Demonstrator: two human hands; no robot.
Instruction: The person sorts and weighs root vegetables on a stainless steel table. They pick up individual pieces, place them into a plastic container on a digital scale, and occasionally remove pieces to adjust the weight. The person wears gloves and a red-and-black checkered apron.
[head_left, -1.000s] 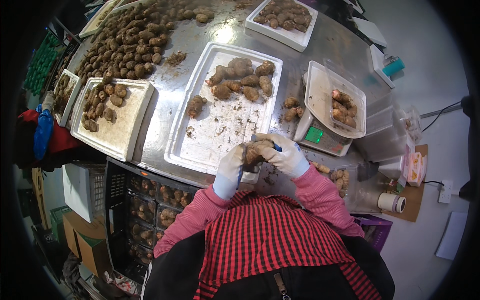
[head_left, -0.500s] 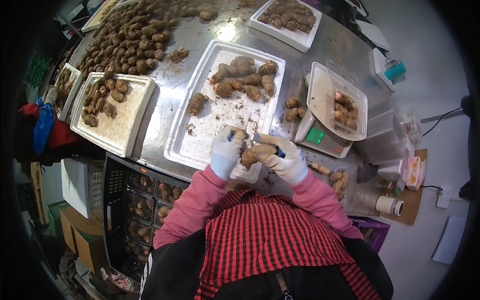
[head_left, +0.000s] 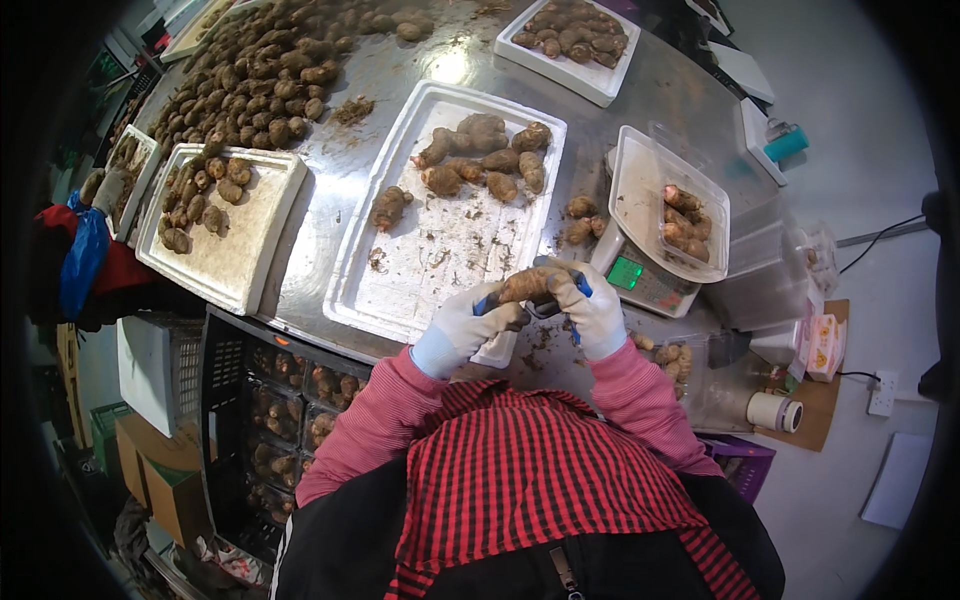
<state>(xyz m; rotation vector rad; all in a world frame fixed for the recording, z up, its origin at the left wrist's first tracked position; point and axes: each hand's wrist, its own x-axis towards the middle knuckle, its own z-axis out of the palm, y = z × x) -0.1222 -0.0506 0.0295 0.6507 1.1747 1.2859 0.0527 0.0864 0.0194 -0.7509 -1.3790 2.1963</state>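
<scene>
My left hand [head_left: 462, 330] and my right hand [head_left: 598, 315], both in white gloves with dark blue and black fingertips, are closed on one brown taro corm [head_left: 527, 286]. It lies nearly level between them, the left fingers at one end and the right fingers at the other. The hands are over the near right edge of a white foam tray [head_left: 345, 285]. In that tray, several taro corms [head_left: 484, 132] form a group at the far end, and a single corm [head_left: 390, 208] sits by the left side. Dirt and root bits are scattered on its bottom.
Right of the tray, a scale [head_left: 652, 292] bears a clear plastic box [head_left: 722, 225] of taro. A smaller foam tray [head_left: 275, 240] stands left, below a large taro heap [head_left: 260, 85]. Another foam tray [head_left: 595, 92] is at the back. A black crate [head_left: 212, 370] holds packed boxes.
My left hand has moved down and right and turned to grip the corm. My right hand has shifted slightly right. The corm has risen and turned more level.
</scene>
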